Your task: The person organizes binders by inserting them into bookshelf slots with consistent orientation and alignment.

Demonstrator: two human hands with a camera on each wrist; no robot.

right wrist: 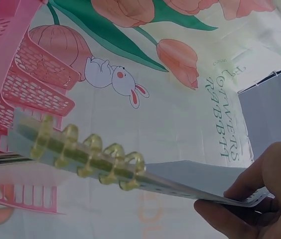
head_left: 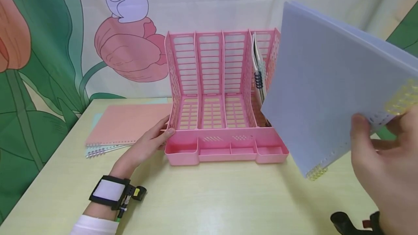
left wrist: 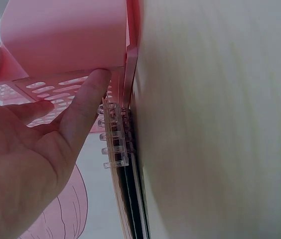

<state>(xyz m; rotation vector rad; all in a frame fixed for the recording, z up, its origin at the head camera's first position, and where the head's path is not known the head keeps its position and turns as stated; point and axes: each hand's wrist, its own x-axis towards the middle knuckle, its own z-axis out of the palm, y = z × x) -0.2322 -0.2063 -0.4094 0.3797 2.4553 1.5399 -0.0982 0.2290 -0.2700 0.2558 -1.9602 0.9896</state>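
Observation:
A pink file organizer (head_left: 209,133) with upright slots and small front compartments stands on the table. My left hand (head_left: 151,139) holds its left front corner, thumb over the front rim and other fingers against the side wall. My right hand (head_left: 388,162) pinches a pale lavender loose-leaf notebook (head_left: 326,82) by its bound edge, thumb on the near cover. The notebook is raised and tilted in front of the organizer's right side. Its yellow rings (right wrist: 93,152) show in two groups along that edge. In the rightmost slot stands a notebook with black rings (head_left: 258,79).
At the left lies a stack of notebooks, a pink one (head_left: 130,120) on top, close beside the organizer. Clear rings (left wrist: 113,134) of the stack show just past my left fingers. A printed cloth (head_left: 212,3) hangs behind the table (head_left: 212,198).

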